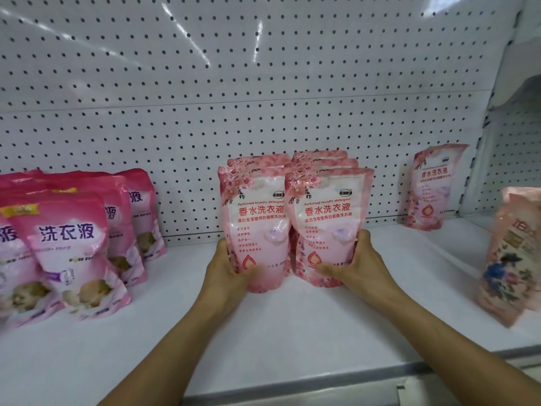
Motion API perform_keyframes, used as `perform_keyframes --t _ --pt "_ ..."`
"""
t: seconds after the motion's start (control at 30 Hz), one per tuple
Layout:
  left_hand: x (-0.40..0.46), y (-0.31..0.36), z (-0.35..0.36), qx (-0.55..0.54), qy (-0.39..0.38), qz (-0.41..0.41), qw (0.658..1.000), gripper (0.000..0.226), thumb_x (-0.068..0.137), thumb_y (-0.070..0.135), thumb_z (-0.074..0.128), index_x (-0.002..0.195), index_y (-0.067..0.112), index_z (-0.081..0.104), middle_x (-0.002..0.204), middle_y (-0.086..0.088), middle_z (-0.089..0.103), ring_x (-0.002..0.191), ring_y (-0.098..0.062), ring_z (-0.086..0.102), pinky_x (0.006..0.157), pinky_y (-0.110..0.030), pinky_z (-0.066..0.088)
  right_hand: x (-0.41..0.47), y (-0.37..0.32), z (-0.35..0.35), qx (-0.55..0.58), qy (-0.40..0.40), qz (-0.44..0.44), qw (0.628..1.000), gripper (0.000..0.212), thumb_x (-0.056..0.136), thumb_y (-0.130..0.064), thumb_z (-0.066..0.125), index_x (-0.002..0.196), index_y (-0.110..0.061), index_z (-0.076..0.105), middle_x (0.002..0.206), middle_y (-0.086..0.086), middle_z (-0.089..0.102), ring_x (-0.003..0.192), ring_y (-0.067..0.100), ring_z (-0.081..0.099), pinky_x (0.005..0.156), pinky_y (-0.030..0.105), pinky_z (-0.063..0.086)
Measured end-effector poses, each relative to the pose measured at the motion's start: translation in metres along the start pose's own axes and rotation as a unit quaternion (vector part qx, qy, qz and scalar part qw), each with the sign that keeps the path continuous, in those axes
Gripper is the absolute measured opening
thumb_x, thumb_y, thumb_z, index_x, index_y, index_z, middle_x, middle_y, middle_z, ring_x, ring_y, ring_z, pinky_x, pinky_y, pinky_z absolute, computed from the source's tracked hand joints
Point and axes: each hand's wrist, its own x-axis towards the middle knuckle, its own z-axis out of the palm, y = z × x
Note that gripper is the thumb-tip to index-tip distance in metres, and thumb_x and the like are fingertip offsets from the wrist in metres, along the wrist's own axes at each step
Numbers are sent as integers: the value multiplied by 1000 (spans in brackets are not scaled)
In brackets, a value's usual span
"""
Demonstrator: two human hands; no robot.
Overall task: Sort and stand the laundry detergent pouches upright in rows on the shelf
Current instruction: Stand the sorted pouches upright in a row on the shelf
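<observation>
Reaching forward, both forearms converge: left hand (227, 269) grips left front rose pouch (254, 227) at its base; right hand (355, 263) grips right front rose pouch (326, 227), both upright on shelf (263, 326).

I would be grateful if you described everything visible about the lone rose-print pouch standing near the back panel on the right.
The lone rose-print pouch is a glossy, soft plastic stand-up bag, pale pink with darker rose print along its top and left edge, red Chinese lettering and a red drop emblem low on its front. It stands upright on the white shelf, tilted slightly, close to the pegboard back panel; whether it touches the panel is unclear. No hand touches it, and it stands apart from the other pouches.
</observation>
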Motion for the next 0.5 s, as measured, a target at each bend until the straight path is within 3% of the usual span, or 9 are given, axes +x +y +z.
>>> perform_keyframes --t 0.07,0.13,0.23,0.3,0.37,0.5 --pt "-4 2 -2 12 25 1 1000 75 72 14 86 129 24 36 116 8 56 105 -8 59 71 -17 57 -6 0 -5 10 -5 -2 1000 88 61 -34 89 129 -19 34 119 -3 57 104 17 61 80 33 57" --pt "-10 8 -7 89 118 64 987 92 68 21 89 139 22 30 133 -2 43 118 -15 49 97 -34 51 -17 2 -12 12 19 -15 1000 92 67 -34 85 138 -21 29 129 -1 51 117 17 54 91 34 52" --pt "-21 29 -8 143 198 217 945 83 73 17 84 139 9 34 132 -10 38 114 -13 42 98 -24 41 -36 3 -28 -8 68 -79 995 77 79 -34 76 140 -29 31 133 -6 45 123 10 45 100 34 44" --pt "-32 47 3 145 169 269 937 69 77 13 80 134 9 40 126 -5 40 108 -10 45 89 -13 41 -45 3 -42 -54 89 -140 985 58 84 -33 71 134 -30 41 128 -15 46 120 7 45 98 34 46" --pt "-42 62 23 128 102 286 944 56 80 14 76 127 20 46 117 8 45 100 -6 51 82 -13 44 -50 0 -60 -101 102 -185 972 38 88 -32 67 123 -29 52 123 -18 48 117 5 46 94 35 49" --pt "-59 87 73 69 -30 271 960 39 85 11 72 113 30 53 106 14 60 97 -1 59 78 -12 50 -55 -7 -113 -214 180 -284 917 23 89 -31 62 110 -22 64 118 -5 59 113 14 48 90 36 45"
